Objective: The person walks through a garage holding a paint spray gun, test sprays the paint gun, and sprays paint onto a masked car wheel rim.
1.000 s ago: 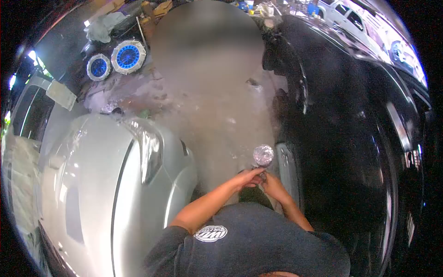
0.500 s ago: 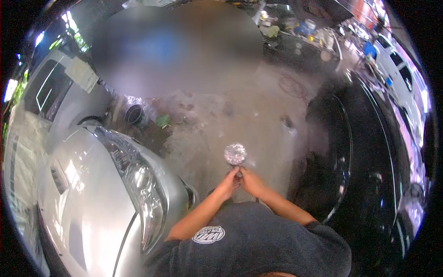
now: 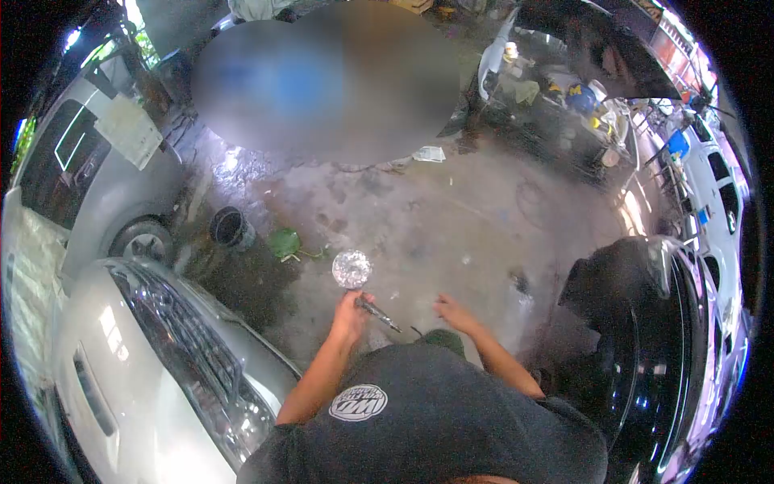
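Note:
My left hand (image 3: 348, 313) is closed around a paint spray gun (image 3: 379, 315), just ahead of my body. The gun's round, silvery, speckled cup (image 3: 352, 269) sits beyond my fingers, while its dark, paint-marked handle slants down to the right. Apart from it, my right hand (image 3: 455, 313) hangs over the floor with nothing visible in it. Its fingers are loosely stretched and partly blurred.
A silver car (image 3: 153, 363) stands close on my left, its headlight facing inward. To my right is a glossy black car body (image 3: 645, 347). A dark bucket (image 3: 231, 228) and a green leaf (image 3: 284, 243) lie on the concrete floor (image 3: 419, 218) ahead.
Both hands were together at the spray gun. My left hand has moved left with it, and my right hand has come away to the right. The view has shifted too.

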Demonstrator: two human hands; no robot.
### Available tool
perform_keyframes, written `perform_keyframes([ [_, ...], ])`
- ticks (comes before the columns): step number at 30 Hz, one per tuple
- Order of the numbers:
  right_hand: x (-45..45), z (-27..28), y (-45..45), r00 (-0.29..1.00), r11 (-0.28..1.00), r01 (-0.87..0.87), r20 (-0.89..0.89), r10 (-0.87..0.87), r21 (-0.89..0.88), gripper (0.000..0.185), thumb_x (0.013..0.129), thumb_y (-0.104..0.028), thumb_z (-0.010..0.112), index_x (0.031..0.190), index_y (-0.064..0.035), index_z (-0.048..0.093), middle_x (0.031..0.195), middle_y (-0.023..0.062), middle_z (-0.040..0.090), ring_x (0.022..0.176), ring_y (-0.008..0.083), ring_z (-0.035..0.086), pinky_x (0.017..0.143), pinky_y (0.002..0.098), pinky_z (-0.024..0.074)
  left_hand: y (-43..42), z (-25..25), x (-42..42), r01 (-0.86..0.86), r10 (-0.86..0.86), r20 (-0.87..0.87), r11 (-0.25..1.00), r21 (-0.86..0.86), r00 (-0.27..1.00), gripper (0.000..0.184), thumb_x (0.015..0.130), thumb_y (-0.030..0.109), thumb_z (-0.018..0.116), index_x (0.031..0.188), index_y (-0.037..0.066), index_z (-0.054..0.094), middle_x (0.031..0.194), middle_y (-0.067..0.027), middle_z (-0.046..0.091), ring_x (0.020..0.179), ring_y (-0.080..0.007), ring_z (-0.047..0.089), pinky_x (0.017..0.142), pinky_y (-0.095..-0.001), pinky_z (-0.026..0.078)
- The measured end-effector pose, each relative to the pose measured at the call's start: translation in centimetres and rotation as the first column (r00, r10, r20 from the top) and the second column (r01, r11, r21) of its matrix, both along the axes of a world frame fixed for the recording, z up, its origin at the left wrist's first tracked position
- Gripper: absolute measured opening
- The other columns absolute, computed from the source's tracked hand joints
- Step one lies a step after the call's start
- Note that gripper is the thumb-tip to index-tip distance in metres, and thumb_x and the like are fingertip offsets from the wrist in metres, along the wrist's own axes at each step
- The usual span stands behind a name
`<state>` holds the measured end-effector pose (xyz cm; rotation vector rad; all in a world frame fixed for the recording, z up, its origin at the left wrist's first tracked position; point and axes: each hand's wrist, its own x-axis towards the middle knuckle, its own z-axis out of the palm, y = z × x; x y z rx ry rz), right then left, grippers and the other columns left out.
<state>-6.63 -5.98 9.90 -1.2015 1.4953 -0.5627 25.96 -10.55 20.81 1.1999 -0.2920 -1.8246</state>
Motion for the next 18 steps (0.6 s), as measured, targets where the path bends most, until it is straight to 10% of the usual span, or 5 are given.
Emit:
perform_keyframes([
  [4,-7.5,-7.7,0.8,0.806,0.999,0.031,-0.592,0.000,0.042,0.061,0.091,-0.034,0.065,0.135,0.0057,0.053,0.129,0.0287,0.060,0.114,0.0420,0.061,0.099,0.0477,0.0478,-9.5,2.1,1.3,-0.135,0.135,-0.052,0.991,-0.013,0.990,0.026,0.090,0.028,0.062,0.106,0.009,0.053,0.091,-0.0065,0.058,0.089,-0.0254,0.063,0.083,-0.0429,0.051],
  [6,-12.5,-18.2,4.1,0.840,0.933,-0.110,-0.470,0.272,0.343,0.060,0.086,-0.033,0.068,0.132,0.0036,0.057,0.131,0.0247,0.062,0.119,0.0384,0.061,0.099,0.0442,0.0480,-14.1,1.3,1.9,-0.192,0.192,-0.062,0.981,0.002,0.979,0.025,0.090,0.028,0.062,0.103,0.009,0.053,0.087,-0.0060,0.056,0.081,-0.0245,0.061,0.079,-0.0419,0.051],
  [9,-12.8,-15.9,2.0,0.851,0.831,-0.149,-0.358,0.384,0.536,0.050,0.085,-0.031,0.068,0.120,0.0028,0.059,0.117,0.0239,0.063,0.107,0.0367,0.062,0.090,0.0460,0.0491,-22.6,-0.8,2.5,-0.280,0.278,-0.086,0.960,-0.004,0.957,0.025,0.090,0.029,0.060,0.101,0.008,0.053,0.085,-0.0065,0.055,0.073,-0.0234,0.056,0.073,-0.0416,0.050],
  [18,-16.1,-17.1,-35.1,0.700,0.852,-0.447,-0.486,0.523,0.273,0.029,0.084,-0.026,0.066,0.092,0.0013,0.066,0.090,0.0230,0.068,0.080,0.0354,0.067,0.072,0.0515,0.0515,-40.6,-0.6,4.7,-0.518,0.525,-0.084,0.850,0.095,0.847,0.028,0.089,0.036,0.060,0.095,0.010,0.052,0.083,-0.0073,0.052,0.076,-0.0242,0.052,0.077,-0.0474,0.046],
])
